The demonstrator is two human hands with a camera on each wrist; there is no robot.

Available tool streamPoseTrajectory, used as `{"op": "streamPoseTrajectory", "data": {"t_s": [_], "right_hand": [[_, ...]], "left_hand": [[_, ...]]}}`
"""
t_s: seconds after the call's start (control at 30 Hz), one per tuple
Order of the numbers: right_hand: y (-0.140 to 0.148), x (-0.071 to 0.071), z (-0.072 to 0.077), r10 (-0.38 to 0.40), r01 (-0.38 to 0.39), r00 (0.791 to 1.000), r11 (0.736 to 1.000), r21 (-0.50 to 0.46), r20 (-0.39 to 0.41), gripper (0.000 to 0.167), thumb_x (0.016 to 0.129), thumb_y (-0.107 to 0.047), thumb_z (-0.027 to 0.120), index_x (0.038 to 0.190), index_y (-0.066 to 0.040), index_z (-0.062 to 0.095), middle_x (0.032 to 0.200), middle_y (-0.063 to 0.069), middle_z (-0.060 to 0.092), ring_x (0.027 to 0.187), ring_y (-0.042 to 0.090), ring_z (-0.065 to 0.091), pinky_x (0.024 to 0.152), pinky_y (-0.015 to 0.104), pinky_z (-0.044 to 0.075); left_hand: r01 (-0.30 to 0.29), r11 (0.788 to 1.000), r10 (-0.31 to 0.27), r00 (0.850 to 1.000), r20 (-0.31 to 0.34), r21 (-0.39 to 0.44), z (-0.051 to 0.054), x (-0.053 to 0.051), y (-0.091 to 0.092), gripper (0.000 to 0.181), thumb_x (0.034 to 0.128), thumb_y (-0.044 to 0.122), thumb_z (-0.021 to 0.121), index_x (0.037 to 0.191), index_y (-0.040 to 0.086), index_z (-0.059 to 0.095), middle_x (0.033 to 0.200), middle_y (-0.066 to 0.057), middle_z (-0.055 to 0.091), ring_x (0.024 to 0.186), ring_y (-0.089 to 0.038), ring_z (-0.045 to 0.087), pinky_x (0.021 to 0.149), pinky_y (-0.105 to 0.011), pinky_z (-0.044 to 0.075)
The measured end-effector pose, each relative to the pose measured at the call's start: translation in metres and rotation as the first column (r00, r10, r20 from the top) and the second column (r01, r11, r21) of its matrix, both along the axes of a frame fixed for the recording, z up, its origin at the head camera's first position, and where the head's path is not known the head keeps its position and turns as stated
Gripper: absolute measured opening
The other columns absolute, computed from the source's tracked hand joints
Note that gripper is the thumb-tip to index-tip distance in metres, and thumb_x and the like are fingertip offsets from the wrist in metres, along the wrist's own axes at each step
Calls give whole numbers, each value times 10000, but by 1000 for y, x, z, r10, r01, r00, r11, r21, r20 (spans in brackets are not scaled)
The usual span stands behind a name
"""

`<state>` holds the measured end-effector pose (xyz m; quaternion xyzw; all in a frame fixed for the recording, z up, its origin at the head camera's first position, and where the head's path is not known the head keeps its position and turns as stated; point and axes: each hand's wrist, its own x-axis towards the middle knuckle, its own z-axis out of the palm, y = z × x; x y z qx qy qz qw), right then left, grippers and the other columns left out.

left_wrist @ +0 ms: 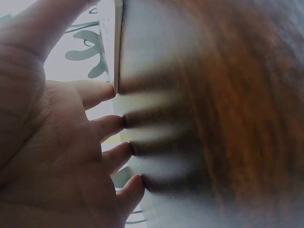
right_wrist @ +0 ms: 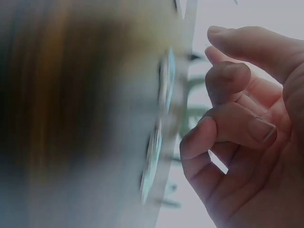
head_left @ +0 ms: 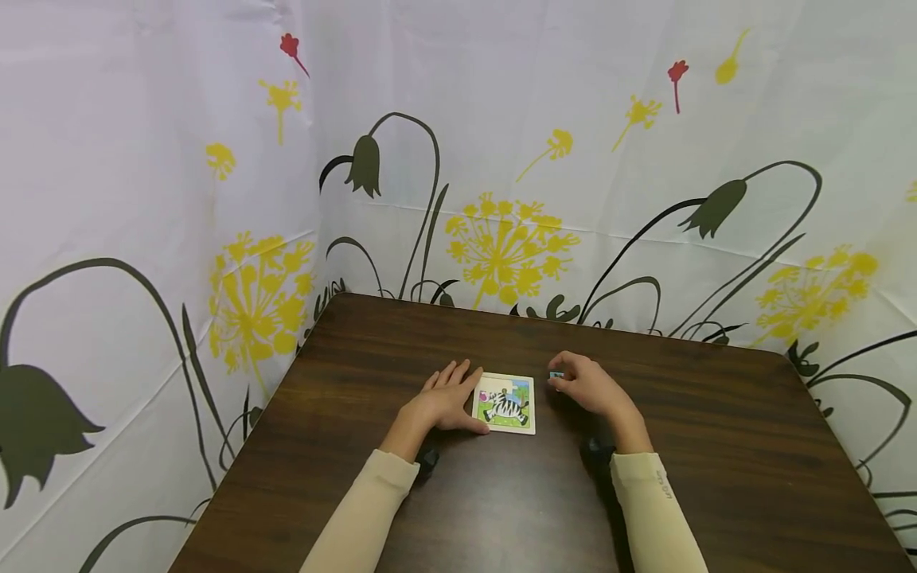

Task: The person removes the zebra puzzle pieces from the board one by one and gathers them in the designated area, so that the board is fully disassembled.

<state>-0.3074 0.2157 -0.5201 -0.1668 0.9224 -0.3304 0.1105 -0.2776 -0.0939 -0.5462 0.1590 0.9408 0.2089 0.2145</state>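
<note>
1. Well, my left hand [head_left: 450, 402] lies spread beside the zebra puzzle [head_left: 510, 410], its fingers straight, fanned apart and gripping nothing.
2. My left thumb is at the puzzle's near left corner, and my index fingertip touches its edge; in the left wrist view my other fingertips rest on the dark brown surface [head_left: 501, 501].
3. The puzzle lies flat on the surface between my hands, with a pale bare patch toward its upper left; the zebra's striped body and green grass show below.
4. My right hand [head_left: 589, 386] is to the right of the puzzle, apart from it, its fingers loosely bent with nothing between them.
5. Two small flat pieces [right_wrist: 167, 81] with light blue on them lie near those fingers; the right wrist view is too blurred to tell what is printed there.
6. I wear cream sleeves [head_left: 655, 501], and behind the surface hangs a white cloth [head_left: 430, 64] printed with yellow, red and dark green flowers.
</note>
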Motion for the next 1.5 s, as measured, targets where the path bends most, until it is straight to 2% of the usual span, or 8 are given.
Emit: {"op": "streamPoseTrajectory", "data": {"t_s": [0.2,0.37,0.53,0.73,0.87,1.17,1.5], "right_hand": [[-40,2,-1,110,-111,994,993,42,29,102,1038,-195,724,1120,-134,730,750,12,568,627,149,493,605,304,420],[-54,4,-3,120,-123,992,989,80,38,77,1030,-196,727,1098,-158,722,735,-5,559,610,142,479,586,293,393],[-58,8,-6,102,-106,993,992,73,58,73,1018,-170,733,1085,-146,716,729,-3,554,604,142,472,583,293,373],[-60,10,-7,109,-111,992,993,37,63,87,1020,-129,715,1094,-83,705,731,0,539,614,140,458,597,288,370],[-62,10,-6,102,-105,992,994,36,71,85,1024,-115,704,1094,-65,700,722,0,533,609,137,454,600,285,373],[-68,6,-4,121,-127,991,986,108,54,63,1029,-140,715,1068,-92,704,759,6,603,633,142,519,611,284,425],[-60,4,-7,148,-151,982,988,16,118,80,1054,-142,683,1116,-97,660,750,11,561,605,145,469,584,293,389]], "left_hand": [[9,1000,-9,1000,-22,2,-4,-5,-2,1161,882,626,822,1756,258,153,1836,-74,46,1704,-339,-3,1359,-599,43],[10,1000,-10,1000,-11,9,-6,-6,-2,1172,874,631,827,1756,249,155,1835,-81,45,1703,-345,-5,1357,-610,46],[11,1000,-11,1000,-5,3,-8,-6,-3,1168,874,626,828,1755,248,162,1835,-83,49,1703,-349,0,1357,-609,39],[10,1000,-10,1000,-19,3,-8,-4,-3,1155,883,617,821,1755,243,163,1834,-90,58,1702,-353,11,1358,-605,49],[7,1000,-7,1000,-19,5,-4,-2,-2,1149,889,604,818,1755,232,162,1833,-98,59,1702,-356,8,1359,-603,43],[6,1000,-6,1000,-19,1,7,5,0,1114,909,557,808,1752,192,179,1831,-118,72,1699,-376,13,1356,-614,50],[-6,1000,6,1000,-9,-10,4,2,0,1145,880,595,828,1753,230,181,1835,-73,59,1705,-334,12,1357,-610,53]]}}
